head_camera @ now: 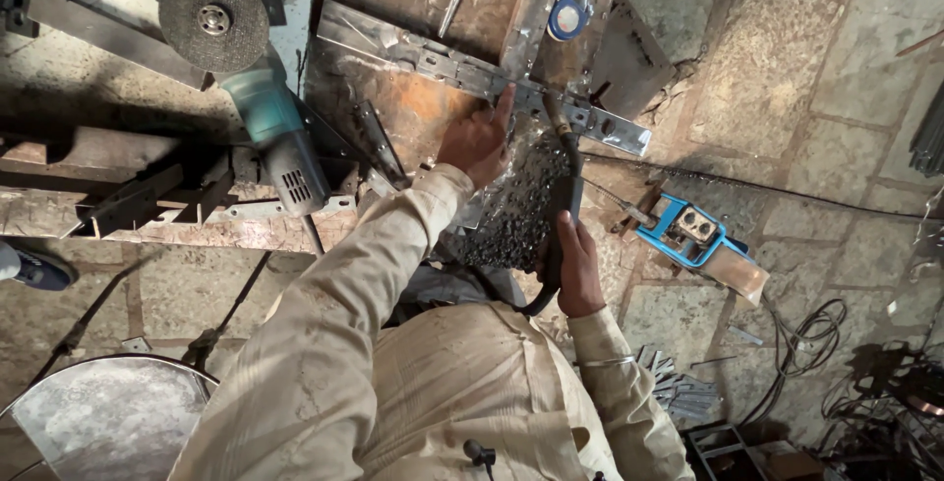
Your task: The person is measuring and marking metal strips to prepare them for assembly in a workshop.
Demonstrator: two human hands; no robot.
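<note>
**Two hands on the metal strip job**

Both hands are busy from where I'm watching. Nearest me, my right hand (573, 270) is wrapped tight around a black welding torch (565, 201), its tip up against the perforated metal strip (462, 70). My left hand (479, 137) is partly open, fingers pressing flat on that strip, which lies across the rusty table (393, 97). Off to the left sits a teal angle grinder (265, 107), and a blue tool (688, 235) lies on the stone floor (787, 68).
</note>
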